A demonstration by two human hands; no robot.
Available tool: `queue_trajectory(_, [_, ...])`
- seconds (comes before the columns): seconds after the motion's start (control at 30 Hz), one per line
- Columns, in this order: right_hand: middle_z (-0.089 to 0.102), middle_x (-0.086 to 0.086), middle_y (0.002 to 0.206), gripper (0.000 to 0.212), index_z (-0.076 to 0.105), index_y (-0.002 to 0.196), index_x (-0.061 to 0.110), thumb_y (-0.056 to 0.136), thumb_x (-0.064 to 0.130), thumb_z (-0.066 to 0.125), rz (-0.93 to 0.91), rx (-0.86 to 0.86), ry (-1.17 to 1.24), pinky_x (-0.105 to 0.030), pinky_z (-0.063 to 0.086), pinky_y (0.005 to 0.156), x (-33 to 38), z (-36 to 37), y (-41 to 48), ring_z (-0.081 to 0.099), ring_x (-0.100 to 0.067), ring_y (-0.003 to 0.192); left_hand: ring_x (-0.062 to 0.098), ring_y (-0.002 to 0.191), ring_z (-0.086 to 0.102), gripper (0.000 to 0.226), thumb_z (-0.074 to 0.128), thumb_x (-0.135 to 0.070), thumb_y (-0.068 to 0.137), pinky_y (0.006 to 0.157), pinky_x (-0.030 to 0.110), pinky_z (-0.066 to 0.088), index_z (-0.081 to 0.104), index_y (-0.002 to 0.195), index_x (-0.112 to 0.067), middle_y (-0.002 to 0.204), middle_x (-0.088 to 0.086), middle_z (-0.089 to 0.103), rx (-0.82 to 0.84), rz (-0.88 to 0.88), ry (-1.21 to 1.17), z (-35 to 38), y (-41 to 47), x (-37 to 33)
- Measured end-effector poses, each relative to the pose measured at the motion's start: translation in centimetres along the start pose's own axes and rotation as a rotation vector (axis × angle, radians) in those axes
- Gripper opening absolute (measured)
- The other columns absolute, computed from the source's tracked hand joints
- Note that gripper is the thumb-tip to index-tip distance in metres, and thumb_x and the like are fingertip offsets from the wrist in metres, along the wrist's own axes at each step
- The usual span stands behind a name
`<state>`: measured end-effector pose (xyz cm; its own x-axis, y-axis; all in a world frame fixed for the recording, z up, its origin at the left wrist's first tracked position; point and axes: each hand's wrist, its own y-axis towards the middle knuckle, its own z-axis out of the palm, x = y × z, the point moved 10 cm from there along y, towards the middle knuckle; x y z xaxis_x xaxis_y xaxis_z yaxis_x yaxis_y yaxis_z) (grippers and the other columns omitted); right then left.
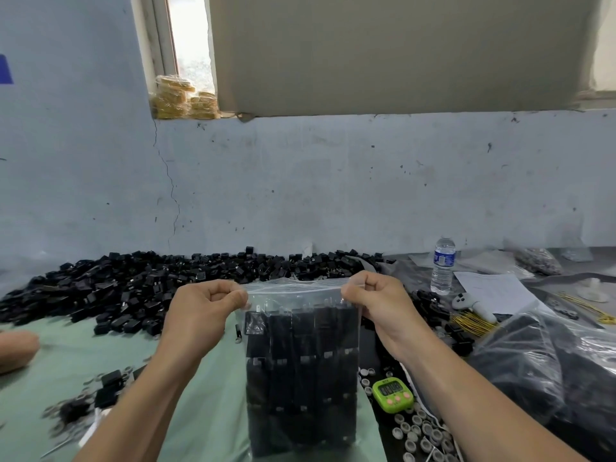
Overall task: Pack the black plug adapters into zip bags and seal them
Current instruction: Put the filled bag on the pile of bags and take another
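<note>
Left hand and right hand each pinch a top corner of the zip bag, held upright, long axis vertical, mouth up, above the counter. Bag full of stacked black adapters. Loose adapter pile far left.

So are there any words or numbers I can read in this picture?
None can be read for sure.
Timer: digits on its screen, too blurred.
Bottle: blue label, print too small.
Paper: faint print, unreadable.
Zip bag: no print visible.
</note>
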<state>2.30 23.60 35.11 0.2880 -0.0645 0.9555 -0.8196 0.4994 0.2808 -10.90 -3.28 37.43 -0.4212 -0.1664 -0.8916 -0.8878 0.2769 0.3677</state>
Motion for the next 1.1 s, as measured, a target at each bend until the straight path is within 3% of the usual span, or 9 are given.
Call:
queue_trajectory(0.17, [0.065, -0.003, 0.070, 0.023, 0.069, 0.069, 0.013, 0.085, -0.003, 0.072, 0.045, -0.006, 0.092, -0.031, 0.046, 0.078, -0.3, -0.6, 0.0, 0.061, -0.011, 0.067, 0.004, 0.031, 0.031, 0.012, 0.074, -0.022, 0.091, 0.034, 0.018, 0.033, 0.078, 0.081, -0.017, 0.078, -0.003, 0.078, 0.002, -0.009, -0.022, 0.1, -0.2, 0.2])
queue_trajectory(0.23, [0.065, -0.007, 0.070, 0.025, 0.069, 0.067, 0.012, 0.085, -0.005, 0.070, 0.038, -0.019, 0.116, -0.028, 0.048, 0.074, -0.3, -0.7, -0.1, 0.061, -0.013, 0.066, 0.000, 0.035, 0.042, 0.013, 0.076, -0.022, 0.090, 0.036, 0.016, 0.036, 0.079, 0.079, -0.016, 0.075, -0.004, 0.077, -0.019, -0.003, -0.011, -0.2, -0.4, 0.2])
queue_trajectory(0.33, [0.063, -0.007, 0.068, 0.026, 0.067, 0.066, 0.009, 0.085, -0.008, 0.069, 0.013, -0.063, 0.125, -0.028, 0.048, 0.072, -0.1, -0.6, -0.2, 0.058, -0.015, 0.064, -0.006, 0.067, 0.066, 0.013, 0.078, -0.025, 0.088, 0.052, 0.020, 0.046, 0.081, 0.077, -0.018, 0.075, -0.009, 0.077, -0.037, -0.018, 0.016, -0.5, -0.4, 0.5])
queue_trajectory(0.43, [0.061, -0.007, 0.068, 0.027, 0.066, 0.067, 0.010, 0.087, -0.008, 0.068, -0.027, -0.062, 0.092, -0.030, 0.046, 0.075, 0.3, -0.3, -0.2, 0.055, -0.014, 0.065, -0.003, 0.086, 0.069, 0.013, 0.078, -0.025, 0.088, 0.062, 0.021, 0.045, 0.081, 0.079, -0.017, 0.074, -0.008, 0.077, -0.033, -0.037, -0.011, -0.5, -0.4, 1.1])
queue_trajectory(0.6, [0.057, 0.001, 0.067, 0.031, 0.063, 0.068, 0.018, 0.092, -0.002, 0.066, -0.059, 0.030, 0.016, -0.034, 0.046, 0.081, 0.3, 0.8, 0.0, 0.052, -0.012, 0.069, 0.008, 0.079, 0.071, 0.015, 0.075, -0.027, 0.090, 0.061, 0.015, 0.046, 0.080, 0.078, -0.018, 0.080, -0.007, 0.078, 0.035, -0.029, -0.041, -0.2, -0.1, 0.9])
queue_trajectory(0.7, [0.068, -0.001, 0.073, 0.019, 0.072, 0.073, 0.017, 0.085, 0.001, 0.075, -0.069, 0.035, -0.093, -0.036, 0.052, 0.089, 0.6, 1.0, 0.1, 0.063, -0.015, 0.077, -0.003, 0.083, 0.070, 0.015, 0.075, -0.023, 0.091, 0.078, 0.023, 0.044, 0.079, 0.076, -0.024, 0.079, -0.003, 0.078, 0.056, -0.025, -0.075, 0.1, 0.0, 0.7])
queue_trajectory(0.8, [0.073, -0.001, 0.076, 0.023, 0.077, 0.071, 0.019, 0.081, -0.002, 0.077, -0.061, 0.018, -0.138, -0.038, 0.054, 0.095, 1.1, 0.8, 0.3, 0.067, -0.021, 0.082, -0.007, 0.088, 0.069, 0.018, 0.073, -0.023, 0.092, 0.083, 0.023, 0.040, 0.078, 0.076, -0.016, 0.083, -0.002, 0.079, 0.090, -0.031, -0.072, 0.4, 0.0, 0.8])
queue_trajectory(0.97, [0.069, -0.007, 0.072, 0.021, 0.073, 0.070, 0.010, 0.081, -0.007, 0.072, 0.067, 0.017, 0.022, -0.043, 0.047, 0.092, 0.3, 0.8, 0.0, 0.063, -0.022, 0.078, -0.011, 0.090, 0.066, 0.021, 0.069, -0.024, 0.095, 0.074, 0.024, 0.043, 0.076, 0.078, -0.015, 0.089, -0.007, 0.079, 0.129, -0.027, -0.036, 1.0, 0.1, 0.7])
queue_trajectory(1.1, [0.066, -0.010, 0.072, 0.014, 0.069, 0.074, 0.003, 0.080, -0.010, 0.069, 0.147, -0.049, 0.088, -0.038, 0.046, 0.082, -0.3, 0.8, -0.3, 0.060, -0.022, 0.076, 0.001, 0.093, 0.069, 0.017, 0.068, -0.024, 0.096, 0.069, 0.022, 0.043, 0.075, 0.084, -0.015, 0.088, -0.006, 0.079, 0.116, -0.040, -0.027, 1.2, -0.3, 0.6])
